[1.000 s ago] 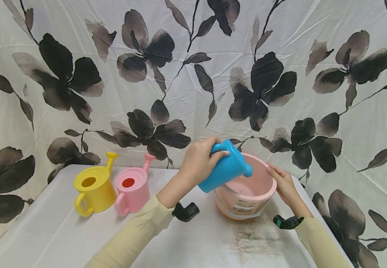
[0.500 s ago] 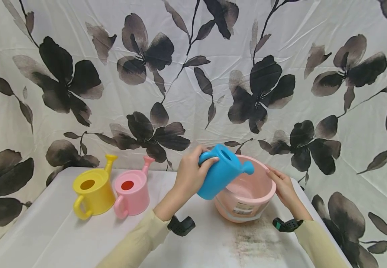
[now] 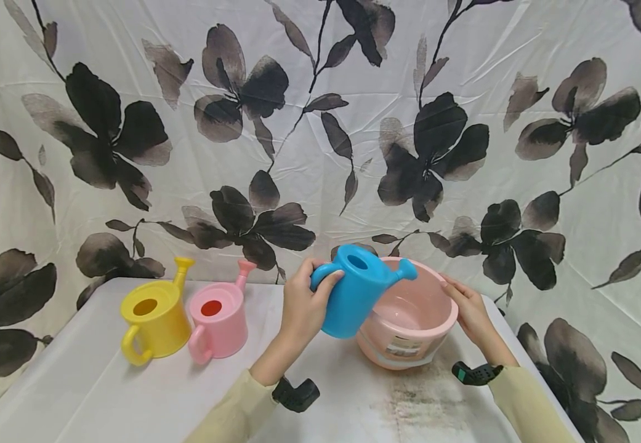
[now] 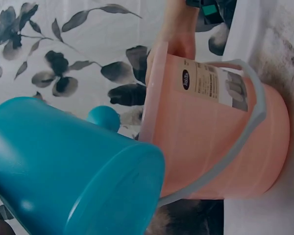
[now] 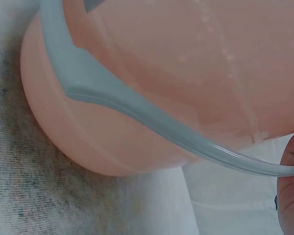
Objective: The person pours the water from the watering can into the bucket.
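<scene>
My left hand (image 3: 305, 306) grips the handle of a blue watering can (image 3: 353, 295), held up off the table and tilted slightly. Its spout overlaps the opening of a pink bucket (image 3: 409, 344) in the head view. Close up, the left wrist view has the can's base (image 4: 120, 196) facing the camera beside the bucket's wall (image 4: 206, 142). My right hand (image 3: 472, 307) holds the bucket's rim on the right side. The bucket leans a little, and its grey carrying handle (image 5: 137, 110) hangs down along the front.
On the left of the white table (image 3: 98, 400) stand a yellow watering can (image 3: 167, 320) and a pink watering can (image 3: 228, 326). A dark stain (image 3: 425, 400) marks the cloth in front of the bucket. A floral curtain (image 3: 320, 154) hangs behind.
My left hand has drawn the blue watering can left and down, turning it from steeply tipped towards upright. My right hand and the bucket have stayed in place.
</scene>
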